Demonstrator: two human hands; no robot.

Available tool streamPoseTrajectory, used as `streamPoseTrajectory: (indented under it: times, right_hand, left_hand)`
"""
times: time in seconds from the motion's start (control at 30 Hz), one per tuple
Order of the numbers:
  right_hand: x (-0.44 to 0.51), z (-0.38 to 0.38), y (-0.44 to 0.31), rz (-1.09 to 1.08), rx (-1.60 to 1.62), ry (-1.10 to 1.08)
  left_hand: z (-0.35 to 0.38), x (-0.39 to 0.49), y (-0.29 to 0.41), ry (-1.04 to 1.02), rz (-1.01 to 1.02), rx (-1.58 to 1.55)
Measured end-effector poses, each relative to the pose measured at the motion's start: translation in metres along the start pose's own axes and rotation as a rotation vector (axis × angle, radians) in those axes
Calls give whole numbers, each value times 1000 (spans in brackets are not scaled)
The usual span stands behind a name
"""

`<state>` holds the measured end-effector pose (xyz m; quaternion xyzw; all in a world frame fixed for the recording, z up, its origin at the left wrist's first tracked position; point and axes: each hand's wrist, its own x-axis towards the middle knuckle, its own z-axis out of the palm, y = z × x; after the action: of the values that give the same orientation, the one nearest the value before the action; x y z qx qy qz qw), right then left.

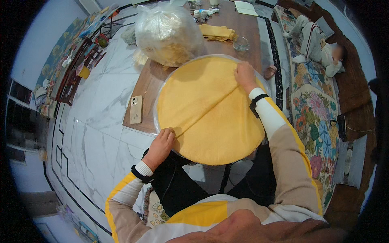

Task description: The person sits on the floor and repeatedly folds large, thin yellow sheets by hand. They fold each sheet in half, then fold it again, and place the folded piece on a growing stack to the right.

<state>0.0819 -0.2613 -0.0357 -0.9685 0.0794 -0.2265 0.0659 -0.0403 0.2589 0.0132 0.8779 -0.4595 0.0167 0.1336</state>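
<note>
A large round of yellow fabric (212,112) lies over a disc with a pale, plastic-looking rim at the near end of the wooden table. A straight diagonal fold or seam crosses it from lower left to upper right. At the seam's lower left end, my left hand (161,144) pinches the edge of the fabric. My right hand (245,76) has its fingers curled on the fabric at the seam's upper right end. What lies under both sets of fingertips is hidden. The near edge of the round hangs over my lap.
On the wooden table (146,82) are a beige phone (135,109), a bulging clear plastic bag (170,33), folded yellow cloth (217,32), a glass ashtray (241,44) and an open notebook (245,8). At right, a person (310,39) reclines on a floral sofa (316,121).
</note>
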Motion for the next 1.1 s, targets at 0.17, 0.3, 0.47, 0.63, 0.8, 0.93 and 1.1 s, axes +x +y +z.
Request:
streamPoseTrajectory:
  times: [0.17,0.3,0.47,0.63,0.8,0.93,1.1]
  right_hand:
    - [-9,-14,20,202,222,73]
    - [-16,-19,13,29,300,58]
    - [-13,-5,3,-8,191,99]
    - [-20,-7,26,362,403,-20]
    - [-35,-9,54,520,541,180]
    - [-47,-10,74,744,430,173]
    - [-55,-53,22,435,169,27]
  left_hand:
    - [3,-1,-2,5,32,59]
    - [-1,1,-3,-2,-4,-81]
    - [-7,1,-8,-19,9,-79]
    - [-5,5,-15,-29,-49,-90]
    - [-8,13,-20,-18,-153,-129]
    - [-13,18,-24,-43,-281,-183]
    - [-24,29,-27,-66,-324,-183]
